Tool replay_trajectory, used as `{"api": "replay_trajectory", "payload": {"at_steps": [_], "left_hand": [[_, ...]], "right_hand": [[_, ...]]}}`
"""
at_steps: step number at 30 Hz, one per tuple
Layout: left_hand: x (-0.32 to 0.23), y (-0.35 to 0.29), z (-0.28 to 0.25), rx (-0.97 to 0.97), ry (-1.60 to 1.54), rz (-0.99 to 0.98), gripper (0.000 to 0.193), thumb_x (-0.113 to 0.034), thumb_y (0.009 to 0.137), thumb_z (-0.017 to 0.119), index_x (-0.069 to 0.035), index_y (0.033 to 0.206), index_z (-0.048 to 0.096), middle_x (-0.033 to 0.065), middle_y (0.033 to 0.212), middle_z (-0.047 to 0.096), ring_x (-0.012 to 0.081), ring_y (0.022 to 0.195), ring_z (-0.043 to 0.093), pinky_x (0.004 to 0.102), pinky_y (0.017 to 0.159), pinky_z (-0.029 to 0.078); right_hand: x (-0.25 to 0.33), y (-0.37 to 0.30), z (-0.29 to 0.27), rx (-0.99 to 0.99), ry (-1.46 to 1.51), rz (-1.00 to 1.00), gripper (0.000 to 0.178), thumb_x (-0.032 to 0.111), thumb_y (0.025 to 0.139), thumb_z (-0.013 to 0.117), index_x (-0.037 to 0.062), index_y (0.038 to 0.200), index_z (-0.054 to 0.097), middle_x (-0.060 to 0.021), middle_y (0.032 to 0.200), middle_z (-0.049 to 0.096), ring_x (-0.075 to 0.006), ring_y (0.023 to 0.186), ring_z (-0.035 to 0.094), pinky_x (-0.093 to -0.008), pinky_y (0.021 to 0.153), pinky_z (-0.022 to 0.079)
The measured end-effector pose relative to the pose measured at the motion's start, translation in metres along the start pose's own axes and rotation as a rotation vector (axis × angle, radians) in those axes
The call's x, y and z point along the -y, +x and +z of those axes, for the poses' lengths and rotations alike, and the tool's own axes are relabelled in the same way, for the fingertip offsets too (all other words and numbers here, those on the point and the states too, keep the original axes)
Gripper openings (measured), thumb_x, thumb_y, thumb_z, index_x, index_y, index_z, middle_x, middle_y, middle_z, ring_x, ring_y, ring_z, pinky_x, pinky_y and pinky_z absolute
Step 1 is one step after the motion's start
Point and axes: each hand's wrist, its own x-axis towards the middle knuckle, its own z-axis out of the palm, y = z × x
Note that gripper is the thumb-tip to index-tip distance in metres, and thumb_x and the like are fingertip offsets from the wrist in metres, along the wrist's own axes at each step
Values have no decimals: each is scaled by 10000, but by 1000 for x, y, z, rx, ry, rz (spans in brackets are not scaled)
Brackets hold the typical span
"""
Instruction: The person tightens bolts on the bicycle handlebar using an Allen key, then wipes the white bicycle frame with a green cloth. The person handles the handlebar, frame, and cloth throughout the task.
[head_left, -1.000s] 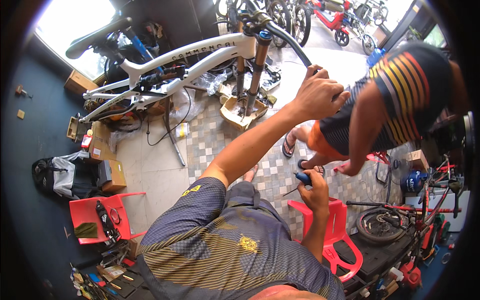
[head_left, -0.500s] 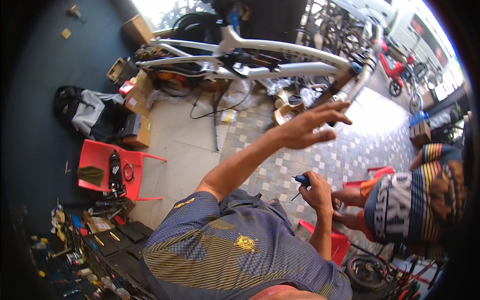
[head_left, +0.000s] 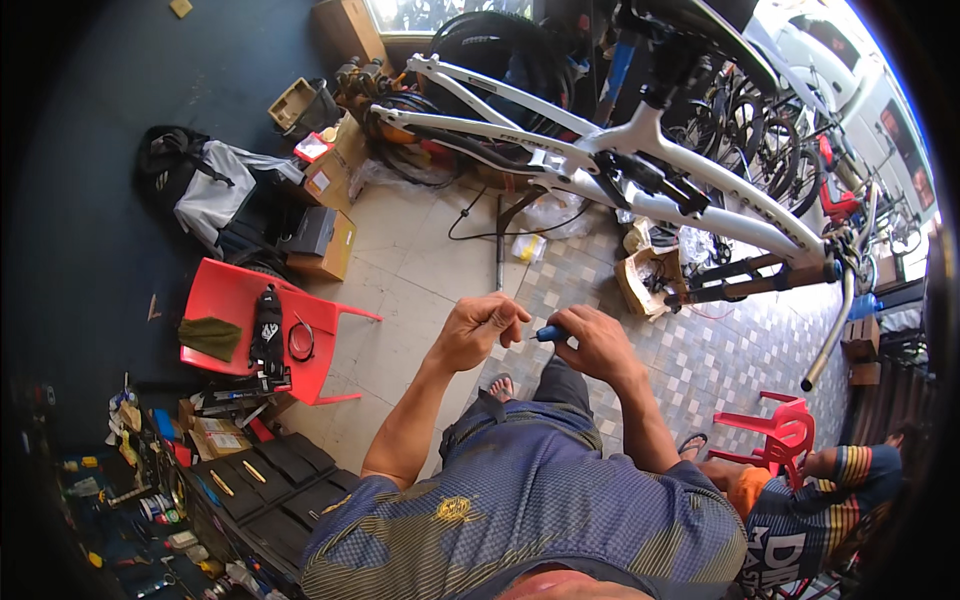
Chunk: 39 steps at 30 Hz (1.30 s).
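Observation:
My right hand (head_left: 597, 345) is closed around a small blue-handled tool (head_left: 551, 333). A thin metal tip points from the tool toward my left hand (head_left: 482, 332). The left fingers are curled with the thumb against them, close to that tip; whatever they pinch, if anything, is too small to make out. Both hands meet in front of my body, over the tiled floor. Beyond them hangs a white bicycle frame (head_left: 700, 205) with a rear shock, a fork and a handlebar (head_left: 832, 335), touched by neither hand.
A red chair (head_left: 325, 355) at left carries a cloth and a black pouch. Behind it are cardboard boxes (head_left: 325, 250) and a backpack (head_left: 165, 165). Tools crowd a bench at lower left, beside a black case (head_left: 265, 480). Another person (head_left: 820, 510) sits at lower right near a red chair (head_left: 785, 430).
My left hand has come down from its outstretched position near the fork, to beside the tool. My right hand has moved up and inward with the tool. The view has turned right.

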Motion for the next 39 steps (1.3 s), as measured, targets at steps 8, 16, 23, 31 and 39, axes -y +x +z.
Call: {"api": "replay_trajectory", "payload": {"at_steps": [8, 16, 23, 31, 39], "left_hand": [[26, 73, -83, 41, 92, 70, 817, -706, 1012, 374, 12, 1180, 728, 189, 1199, 718, 328, 1186, 634, 412, 1059, 468], [26, 24, -149, -507, -3, 175, 964, -670, 845, 744, -48, 1511, 429, 142, 1395, 561, 262, 1248, 566, 431, 1034, 481], [52, -151, -220, -1021, -15, -110, 475, -210, 959, 749, -29, 1349, 545, 57, 1131, 656, 144, 994, 614, 339, 879, 517], [77, -385, -230, -1921, 381, -430, 772, -337, 887, 823, -32, 1486, 443, 202, 1420, 556, 301, 1225, 597, 439, 1048, 481], [154, -411, -115, -2246, -157, -951, 497, -303, 951, 756, -37, 1342, 604, 171, 1317, 628, 277, 1065, 681, 357, 847, 570]], "right_hand": [[0, 126, -35, -30, 63, 21, 283, 85, 776, 752, 71, 1029, 627, -144, 939, 656, -375, 850, 670, -434, 739, 526], [89, 290, 27, 278, 496, -371, 450, -89, 765, 663, 30, 1197, 617, -146, 1065, 677, -318, 967, 689, -372, 873, 541], [270, 350, 158, 591, 277, -893, 489, 25, 818, 694, 59, 1301, 633, -145, 1263, 671, -364, 1122, 620, -436, 986, 504], [352, 422, 465, 880, 406, -565, 460, 126, 845, 786, 5, 1247, 601, -169, 1032, 720, -253, 909, 727, -404, 779, 579], [293, 503, 737, 862, 30, -91, 360, 217, 858, 803, 31, 1141, 680, -66, 731, 689, -163, 586, 641, -314, 517, 519]]}}
